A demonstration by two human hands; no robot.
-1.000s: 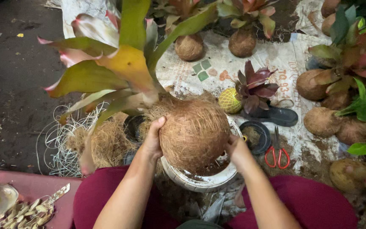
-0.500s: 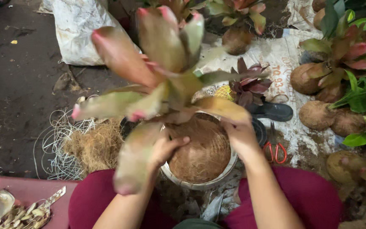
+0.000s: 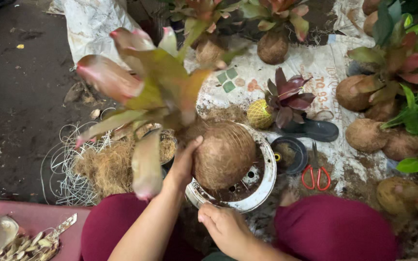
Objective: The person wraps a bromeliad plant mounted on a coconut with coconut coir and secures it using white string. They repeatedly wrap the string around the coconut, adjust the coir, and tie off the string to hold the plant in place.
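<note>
Far out to the left of the left hand, a tangle of pale wire (image 3: 66, 164) lies on the dark ground, and a heap of loose brown coconut fibre (image 3: 105, 166) sits on it, just left of the wrist. Above that hand the plant (image 3: 146, 92) fans out, blurred, its green and pink-tipped leaves hanging over the fibre heap. The left hand (image 3: 185, 162) is pressed flat against the left flank of the fibre-wrapped root ball (image 3: 224, 154), thumb up along the curve, fingers spread wide, holding it. The ball sits tilted, with its lower side over the white plastic pot (image 3: 262, 186), which shows drain holes in its bare bottom to the right of the ball. Below the pot, near the lap, the right hand (image 3: 223, 227) rests at the pot's near rim, fingers loosely curled; I can't tell whether it grips anything. Beyond the ball, up and to the right, a small yellow netted ball (image 3: 260, 114) lies beside a dark red plant (image 3: 286, 99). Right of the pot sits a black round lid (image 3: 291, 154), then red-handled scissors (image 3: 315, 176). Farthest right, more brown root balls (image 3: 364, 135) with leafy plants stand on the printed sack (image 3: 315, 63).
</note>
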